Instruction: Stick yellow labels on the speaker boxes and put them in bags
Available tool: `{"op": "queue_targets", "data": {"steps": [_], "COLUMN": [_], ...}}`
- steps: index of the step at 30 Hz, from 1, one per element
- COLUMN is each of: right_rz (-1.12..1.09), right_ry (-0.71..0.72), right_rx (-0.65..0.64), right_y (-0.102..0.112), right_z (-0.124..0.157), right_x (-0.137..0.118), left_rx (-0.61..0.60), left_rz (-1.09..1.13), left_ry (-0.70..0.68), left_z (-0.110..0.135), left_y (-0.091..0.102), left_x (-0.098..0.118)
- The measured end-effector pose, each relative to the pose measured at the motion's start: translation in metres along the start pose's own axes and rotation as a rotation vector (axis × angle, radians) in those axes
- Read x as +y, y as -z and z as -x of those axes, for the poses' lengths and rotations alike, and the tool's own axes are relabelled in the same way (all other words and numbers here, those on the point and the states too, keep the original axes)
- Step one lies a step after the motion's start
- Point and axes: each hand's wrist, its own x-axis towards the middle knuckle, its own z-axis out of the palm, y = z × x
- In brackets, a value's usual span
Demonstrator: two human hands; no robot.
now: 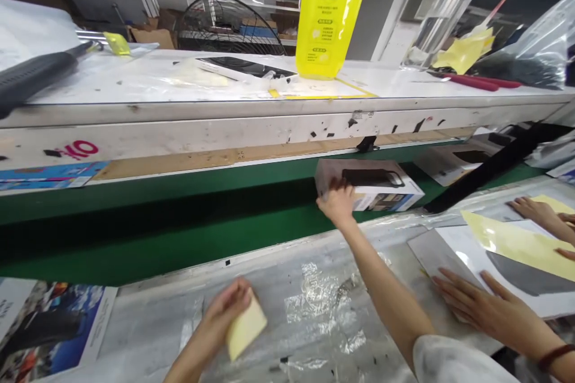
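Note:
My left hand [227, 312] is low in the view above the plastic-covered bench top [314, 317], shut on a pale yellow foam pad [247, 326]. Stretched forward, my right hand [336, 203] grips the near corner of a printed cardboard box [386, 182] showing a dark phone case. That box sits on a green conveyor belt [135, 239]. To the right, a co-worker's hands [485, 305] [536, 213] rest on a white sheet with yellow film [516, 245].
Behind the belt runs a white bench edge [224, 125] holding a yellow pouch [330, 12], a black-and-white box [238, 67] and red-handled tool [476, 81]. More boxes [453, 158] stand on the belt. Printed cards [49, 329] lie at lower left.

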Motion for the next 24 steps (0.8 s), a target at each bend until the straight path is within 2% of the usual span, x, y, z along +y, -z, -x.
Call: {"op": "queue_targets", "data": {"steps": [1, 2, 4, 6, 8, 10, 11, 13, 15, 17, 20, 22, 24], "right_rz": [-0.050, -0.108, -0.243, -0.373, -0.487, -0.597, -0.653, -0.764, -0.858, -0.935, -1.019, -1.084, -1.173], "right_ry": [0.079, 0.164, 0.324, 0.396, 0.284, 0.015, -0.121, -0.310, -0.363, -0.352, -0.235, -0.127, -0.038], "right_rx": [-0.005, -0.014, -0.033, -0.009, 0.098, 0.202, 0.211, 0.139, 0.023, -0.053, -0.153, -0.235, -0.193], "right_y": [-0.003, -0.004, -0.001, 0.009, 0.019, 0.024, 0.024, 0.020, 0.019, 0.027, 0.051, 0.067, 0.077], "right_z": [0.018, 0.035, 0.063, 0.077, 0.076, 0.065, 0.059, 0.052, 0.060, 0.089, 0.167, 0.225, 0.268], "right_x": [-0.020, -0.038, -0.062, -0.064, -0.046, -0.020, -0.010, 0.001, -0.005, -0.022, -0.046, -0.050, -0.043], "left_rx": [-0.059, -0.026, 0.124, 0.249, 0.296, 0.284, 0.275, 0.272, 0.302, 0.358, 0.468, 0.533, 0.569], "left_rz": [-0.011, 0.039, 0.122, 0.116, 0.104, 0.110, 0.112, 0.114, 0.120, 0.146, 0.212, 0.256, 0.287], "left_ry": [-0.073, -0.176, -0.358, -0.468, -0.508, -0.512, -0.516, -0.532, -0.544, -0.558, -0.624, -0.685, -0.728], "left_z": [-0.022, -0.043, -0.079, -0.099, -0.105, -0.100, -0.096, -0.091, -0.089, -0.092, -0.096, -0.095, -0.090], "left_y": [-0.011, -0.020, -0.030, -0.027, -0.019, -0.011, -0.009, -0.008, -0.006, 0.004, 0.032, 0.054, 0.072], "left_x": [0.014, 0.027, 0.048, 0.058, 0.059, 0.053, 0.050, 0.045, 0.049, 0.062, 0.098, 0.124, 0.144]}}
